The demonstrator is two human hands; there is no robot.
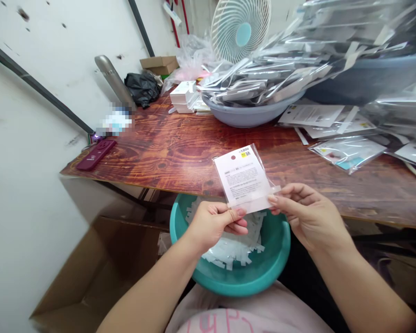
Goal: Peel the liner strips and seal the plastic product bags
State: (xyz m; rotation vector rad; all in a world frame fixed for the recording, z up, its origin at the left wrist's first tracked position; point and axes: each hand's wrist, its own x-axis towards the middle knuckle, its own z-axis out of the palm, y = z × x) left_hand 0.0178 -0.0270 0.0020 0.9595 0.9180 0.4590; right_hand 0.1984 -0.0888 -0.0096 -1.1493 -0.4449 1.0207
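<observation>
A clear plastic packet with a white printed card [241, 173] inside is held up over the table's front edge. My left hand [217, 221] pinches its lower left corner between thumb and fingers. At the lower right corner, my right hand [307, 210] grips the packet's bottom edge, where a pale strip sticks out past the side. Below both hands a teal basin [241, 286] rests at my lap. Many white strips [230, 252] lie inside it, partly hidden by my left hand and the packet.
A wooden table [166, 152] spans the front. Heaped plastic packets [246, 85] fill a grey-blue bowl [246, 115], with more packets [350, 150] to the right. A fan [242, 32] stands behind. A maroon phone [96, 155] lies at left, above an open cardboard box [100, 259].
</observation>
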